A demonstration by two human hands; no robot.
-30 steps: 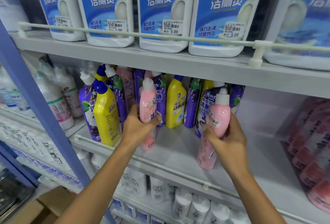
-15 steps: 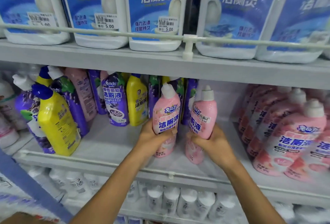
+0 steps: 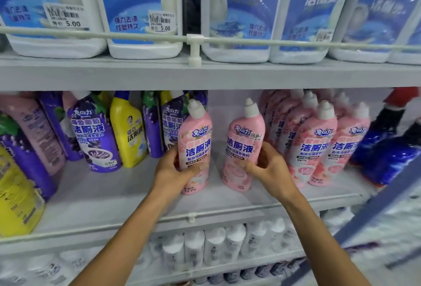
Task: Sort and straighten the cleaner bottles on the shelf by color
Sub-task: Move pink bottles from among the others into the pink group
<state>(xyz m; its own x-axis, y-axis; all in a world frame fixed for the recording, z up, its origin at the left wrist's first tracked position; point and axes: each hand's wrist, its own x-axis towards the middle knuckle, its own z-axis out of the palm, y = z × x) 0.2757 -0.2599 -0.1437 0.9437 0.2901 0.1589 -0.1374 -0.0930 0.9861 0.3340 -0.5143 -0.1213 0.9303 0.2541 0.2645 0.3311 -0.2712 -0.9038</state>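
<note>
I hold two pink cleaner bottles upright over the middle shelf (image 3: 118, 196). My left hand (image 3: 175, 171) grips the left pink bottle (image 3: 196, 139) around its lower body. My right hand (image 3: 266, 167) grips the right pink bottle (image 3: 245, 142) from its right side. A group of several pink bottles (image 3: 319, 144) stands just right of it. To the left, purple bottles (image 3: 95, 135) and yellow bottles (image 3: 128, 130) are mixed together, some leaning.
Large blue-labelled white jugs (image 3: 141, 12) fill the upper shelf behind a white rail (image 3: 193, 41). Dark blue bottles (image 3: 387, 155) stand at the far right. White bottles (image 3: 216, 244) line the shelf below. A big yellow bottle (image 3: 16, 196) leans at the left front.
Both hands carried the pink bottles rightwards along the shelf, away from the mixed bottles and close to the pink group. The view has swung right with them.
</note>
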